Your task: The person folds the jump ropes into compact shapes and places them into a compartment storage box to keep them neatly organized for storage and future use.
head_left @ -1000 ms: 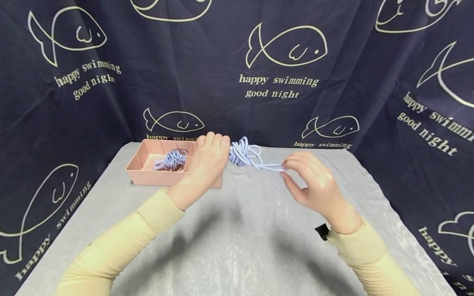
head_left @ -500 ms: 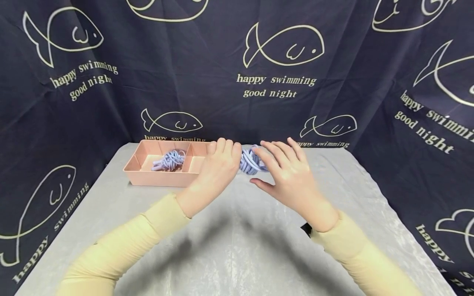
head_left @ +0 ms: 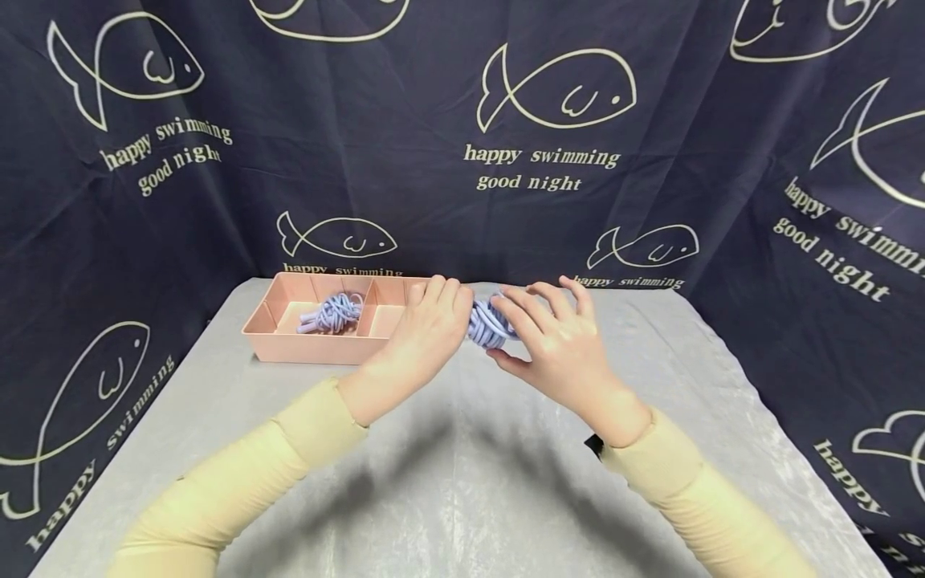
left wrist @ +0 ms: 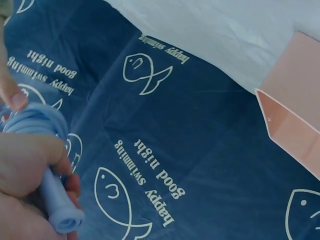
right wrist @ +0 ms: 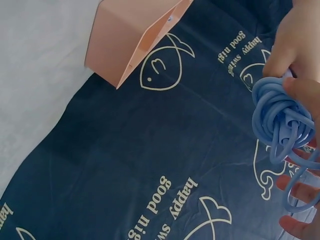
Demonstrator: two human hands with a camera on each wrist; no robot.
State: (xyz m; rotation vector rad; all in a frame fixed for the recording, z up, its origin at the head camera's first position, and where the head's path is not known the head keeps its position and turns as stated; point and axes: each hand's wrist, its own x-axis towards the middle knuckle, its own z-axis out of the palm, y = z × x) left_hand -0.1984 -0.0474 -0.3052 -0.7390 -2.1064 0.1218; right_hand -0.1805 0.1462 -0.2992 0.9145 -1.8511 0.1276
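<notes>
A light blue jump rope [head_left: 486,327], wound into a bundle, hangs between both hands above the table. My left hand [head_left: 432,325] grips its handles; one handle [left wrist: 64,212] pokes out past the fingers in the left wrist view, hollow end showing. From the other side, my right hand [head_left: 556,341] holds the coil with thumb below and forefinger above, the remaining fingers spread. Loose loops [right wrist: 299,187] dangle by those fingers in the right wrist view. A second wound blue jump rope [head_left: 336,311] lies in the left compartment of the pink box [head_left: 311,347].
The box stands at the back left of the grey cloth-covered table [head_left: 448,482], its right part behind my left hand. A divider [head_left: 364,309] splits it. Dark blue fish-print curtains [head_left: 433,144] enclose the back and sides. A small black patch [head_left: 595,444] shows by my right cuff.
My right hand let go of the stretched loop end, moved left and took hold of the coil. My left hand shifted slightly right and down with the rope.
</notes>
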